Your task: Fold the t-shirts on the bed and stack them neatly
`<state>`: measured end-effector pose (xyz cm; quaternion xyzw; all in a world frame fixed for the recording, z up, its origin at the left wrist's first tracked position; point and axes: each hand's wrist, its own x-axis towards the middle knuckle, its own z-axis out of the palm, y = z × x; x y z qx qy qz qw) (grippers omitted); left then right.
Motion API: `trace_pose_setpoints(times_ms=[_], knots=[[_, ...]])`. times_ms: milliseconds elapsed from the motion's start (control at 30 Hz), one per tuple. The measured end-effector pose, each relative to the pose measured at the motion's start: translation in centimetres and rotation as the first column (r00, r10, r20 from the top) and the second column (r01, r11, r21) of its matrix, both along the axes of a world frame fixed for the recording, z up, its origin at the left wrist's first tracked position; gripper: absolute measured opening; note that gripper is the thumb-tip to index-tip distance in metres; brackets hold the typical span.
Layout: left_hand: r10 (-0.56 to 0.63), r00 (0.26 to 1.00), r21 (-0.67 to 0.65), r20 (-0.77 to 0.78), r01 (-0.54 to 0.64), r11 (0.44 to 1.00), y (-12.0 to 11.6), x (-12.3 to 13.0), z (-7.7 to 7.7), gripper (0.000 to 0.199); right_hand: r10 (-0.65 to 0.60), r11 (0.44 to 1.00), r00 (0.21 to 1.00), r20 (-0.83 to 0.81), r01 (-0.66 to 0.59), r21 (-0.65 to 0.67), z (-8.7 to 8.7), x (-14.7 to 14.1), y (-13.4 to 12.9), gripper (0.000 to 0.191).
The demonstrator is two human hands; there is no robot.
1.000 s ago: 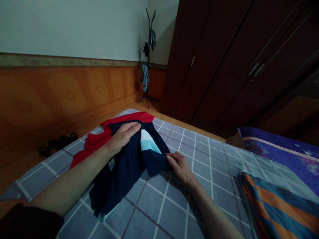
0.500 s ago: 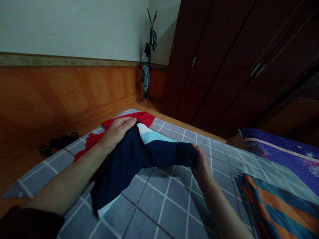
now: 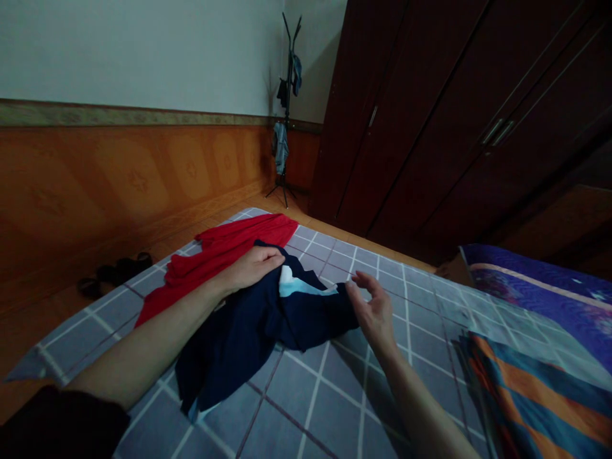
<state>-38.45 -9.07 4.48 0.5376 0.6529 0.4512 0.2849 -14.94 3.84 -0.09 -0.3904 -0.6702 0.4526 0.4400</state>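
Observation:
A navy garment (image 3: 239,331) with a white and light-blue panel lies crumpled on the grey checked bedsheet (image 3: 306,395). My left hand (image 3: 255,266) is closed on its upper edge, thumb and fingers together at the cloth. At the garment's right end, my right hand (image 3: 375,306) is open, thumb and fingers apart, the fingertips right by the navy edge. Whether they still touch it I cannot tell. Behind my left forearm a red garment (image 3: 215,248) is spread along the far left side of the bed.
Folded orange-and-blue striped cloth (image 3: 545,395) lies at the lower right of the bed, with purple bedding (image 3: 535,287) beyond it. Dark shoes (image 3: 115,273) are on the floor at left. A coat rack (image 3: 287,108) stands in the corner beside a dark wardrobe (image 3: 421,115).
The navy garment has come down onto the bed and slumped. My right hand has loosened and opened at its end; my left hand has moved slightly right and down with the cloth.

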Motion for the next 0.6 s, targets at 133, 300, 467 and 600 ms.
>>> trace_pose_setpoints(times_ms=[133, 300, 467, 600], knots=[[-0.315, 0.941, -0.017, 0.125, 0.320, 0.947, -0.9, 4.5, 0.5, 0.023, 0.395, 0.870, 0.909, 0.135, -0.417, 0.262, 1.5, -1.1, -4.7, 0.080], [-0.452, 0.873, 0.060, 0.183, 0.449, 0.891, -2.2, 5.0, 1.8, 0.031, 0.586, 0.807, 0.806, 0.090, -0.590, 0.027, 1.8, -1.3, -6.2, 0.024], [-0.329, 0.937, 0.070, 0.113, 0.323, 0.944, -2.4, 1.8, 2.5, 0.043, 0.069, 0.992, 0.968, -0.241, -0.093, -0.090, 4.3, 0.3, -2.9, 0.023], [-0.469, 0.874, -0.137, -0.126, 0.452, 0.881, -2.1, 1.4, 2.0, 0.046, -0.215, 0.969, 0.865, -0.453, 0.133, -0.206, 6.4, 1.8, -0.8, 0.019]])
